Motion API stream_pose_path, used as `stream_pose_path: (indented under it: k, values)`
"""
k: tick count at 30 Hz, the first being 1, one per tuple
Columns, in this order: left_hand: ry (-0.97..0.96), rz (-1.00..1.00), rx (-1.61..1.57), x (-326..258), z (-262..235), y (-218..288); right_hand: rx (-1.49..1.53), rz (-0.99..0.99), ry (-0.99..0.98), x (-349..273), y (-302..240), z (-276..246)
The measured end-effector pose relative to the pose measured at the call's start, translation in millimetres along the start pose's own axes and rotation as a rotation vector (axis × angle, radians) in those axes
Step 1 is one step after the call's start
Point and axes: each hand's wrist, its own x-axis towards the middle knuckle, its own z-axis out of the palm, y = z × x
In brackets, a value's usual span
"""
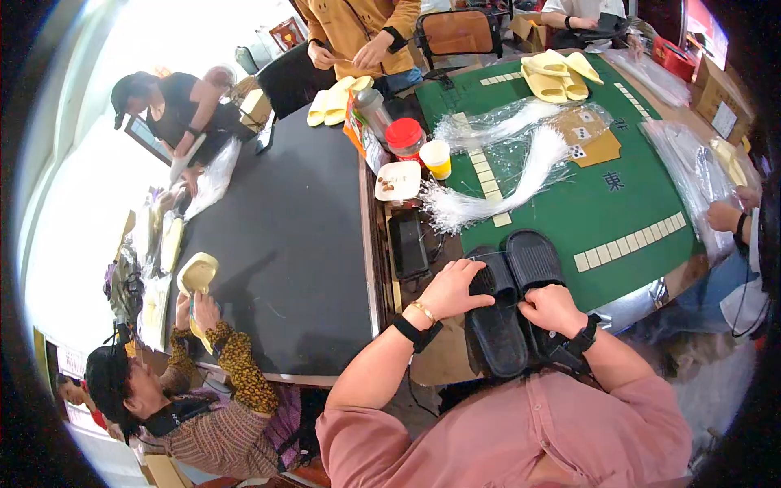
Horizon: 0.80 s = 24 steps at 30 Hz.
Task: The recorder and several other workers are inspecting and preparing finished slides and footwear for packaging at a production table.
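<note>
A pair of black slippers (pixel 498 340) lies side by side at the table edge in front of me, with ribbed straps. My left hand (pixel 452 289) grips the left slipper at its strap, thumb and fingers on either side of the strap's left edge. Over the right slipper (pixel 534 259), my right hand (pixel 555 310) is closed with its fingertips pinched. A thin pale line shows near those fingertips; what they hold is too small to tell. Beyond the slippers lies a bundle of thin white strings (pixel 533 175), fanned out on the green mat.
Nearby stand a yellow cup (pixel 436 159), a red-lidded jar (pixel 405 138), a white dish (pixel 398 180) and a black tray (pixel 407 246). Yellow slippers (pixel 547 79) sit farther back. Co-workers are around the tables; one at left holds a yellow slipper (pixel 198 275). Clear plastic bags (pixel 691 175) lie right.
</note>
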Motion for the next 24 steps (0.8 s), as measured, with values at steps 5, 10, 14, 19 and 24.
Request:
stream_pose_path:
  k: [5,10,14,19,24]
  values:
    - [0.007,0.018,0.002,0,0,0,0.085,0.027,-0.036,-4,0,-6]
    - [-0.013,0.007,0.019,1,0,1,0.402,0.051,-0.083,-10,-17,-42]
    - [-0.018,0.017,0.044,3,0,2,1.317,0.152,-0.491,-24,-42,-102]
    - [-0.035,-0.002,0.047,4,0,3,1.655,-0.243,-0.952,-53,-87,-170]
    - [-0.034,0.030,0.069,4,2,1,1.664,-0.298,-1.282,-51,-105,-209]
